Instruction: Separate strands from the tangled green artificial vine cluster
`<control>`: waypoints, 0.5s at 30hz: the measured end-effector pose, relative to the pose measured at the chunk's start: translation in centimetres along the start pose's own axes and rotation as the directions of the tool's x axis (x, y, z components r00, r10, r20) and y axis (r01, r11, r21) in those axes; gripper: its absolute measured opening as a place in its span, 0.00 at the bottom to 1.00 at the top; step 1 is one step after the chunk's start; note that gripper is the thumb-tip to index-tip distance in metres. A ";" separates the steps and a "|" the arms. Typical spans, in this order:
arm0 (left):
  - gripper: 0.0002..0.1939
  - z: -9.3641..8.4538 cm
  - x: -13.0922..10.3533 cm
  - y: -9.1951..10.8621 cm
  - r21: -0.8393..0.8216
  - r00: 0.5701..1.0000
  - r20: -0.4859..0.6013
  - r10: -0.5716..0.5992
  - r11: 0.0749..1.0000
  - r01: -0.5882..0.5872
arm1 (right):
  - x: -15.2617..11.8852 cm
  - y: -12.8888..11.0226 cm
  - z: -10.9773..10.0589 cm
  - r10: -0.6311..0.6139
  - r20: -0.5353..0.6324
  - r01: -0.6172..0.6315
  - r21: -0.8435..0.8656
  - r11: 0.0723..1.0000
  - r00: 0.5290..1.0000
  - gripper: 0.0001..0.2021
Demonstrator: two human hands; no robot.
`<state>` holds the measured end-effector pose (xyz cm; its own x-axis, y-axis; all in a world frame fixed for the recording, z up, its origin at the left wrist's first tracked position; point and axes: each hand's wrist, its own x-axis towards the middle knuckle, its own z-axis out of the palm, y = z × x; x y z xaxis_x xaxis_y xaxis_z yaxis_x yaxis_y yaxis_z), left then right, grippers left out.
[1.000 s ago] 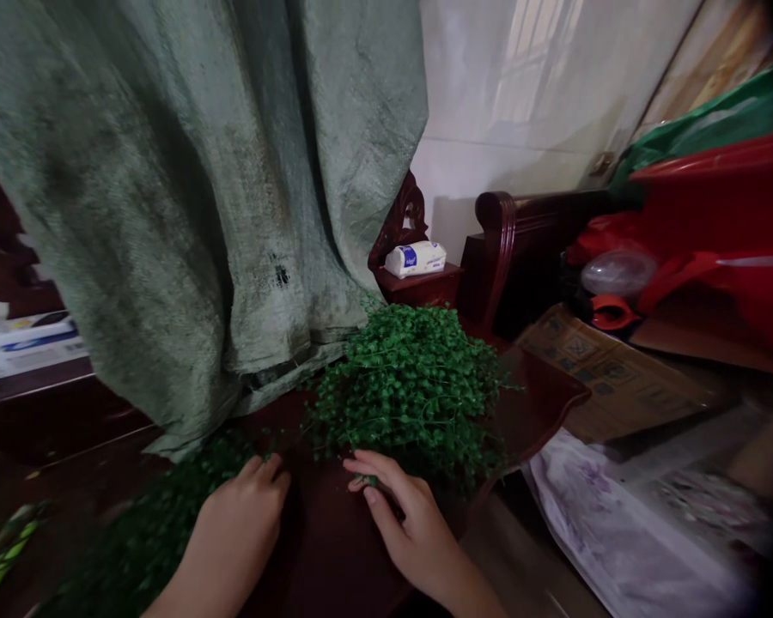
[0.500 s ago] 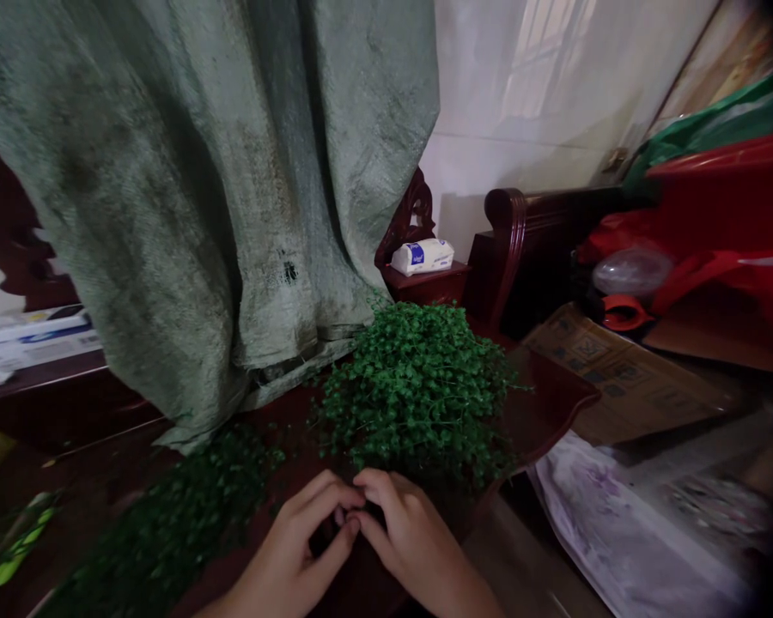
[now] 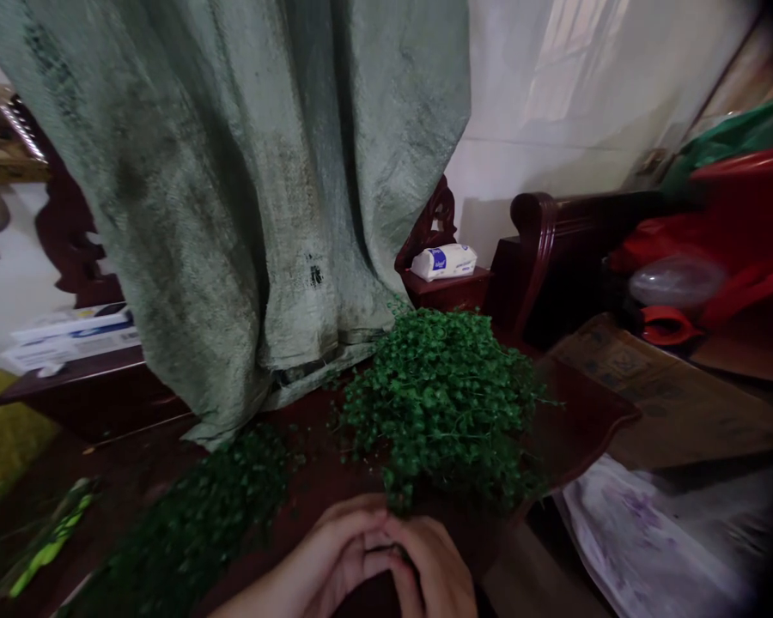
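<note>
A bushy heap of small-leaved green plants (image 3: pixel 444 395) lies on the dark red wooden surface (image 3: pixel 589 412). Near its front edge, my left hand (image 3: pixel 341 549) and my right hand (image 3: pixel 436 562) meet with fingers curled and tips together. A leafy sprig (image 3: pixel 398 491) stands up from where the fingertips join, its stem hidden among them. Below and to the left spreads a second, darker pile of the same greens (image 3: pixel 193 515). A large grey-green woven sack (image 3: pixel 283 189) hangs behind both piles.
A tissue pack (image 3: pixel 447 262) rests on a wooden ledge behind the heap. On the right are flattened cardboard (image 3: pixel 650 386), an orange tape roll (image 3: pixel 668 326), red bags (image 3: pixel 747 215) and a purple-patterned white cloth (image 3: pixel 624 524). Boxes (image 3: pixel 74 335) and a bright green strip (image 3: pixel 51 545) lie left.
The view has shifted left, so things appear further right. My hands have drawn closer together, lower in the picture, and a sprig now shows at their fingertips.
</note>
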<state>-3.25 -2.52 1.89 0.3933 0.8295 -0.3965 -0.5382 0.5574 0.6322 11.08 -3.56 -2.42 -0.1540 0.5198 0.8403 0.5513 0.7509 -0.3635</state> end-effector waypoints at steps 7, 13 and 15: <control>0.02 0.3 0.2 0.8 -0.015 0.989 0.141 -0.050 0.999 0.053 | -1.5 0.5 0.1 0.024 0.002 -0.023 -0.065 0.998 1.000 0.22; 0.06 -0.4 0.5 1.3 -0.060 0.986 0.145 -0.082 0.994 0.092 | 0.6 0.1 0.4 -0.020 0.069 0.032 -0.190 0.981 0.997 0.29; 0.12 -0.7 0.4 1.1 -0.051 0.993 0.105 -0.059 0.997 0.064 | 0.4 0.1 0.3 0.003 0.072 0.010 -0.179 0.984 0.997 0.29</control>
<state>-4.16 -1.54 1.92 0.5000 0.7872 -0.3610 -0.5489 0.6105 0.5709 10.80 -3.12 -2.20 -0.2108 0.5499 0.8082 0.6877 0.6710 -0.2772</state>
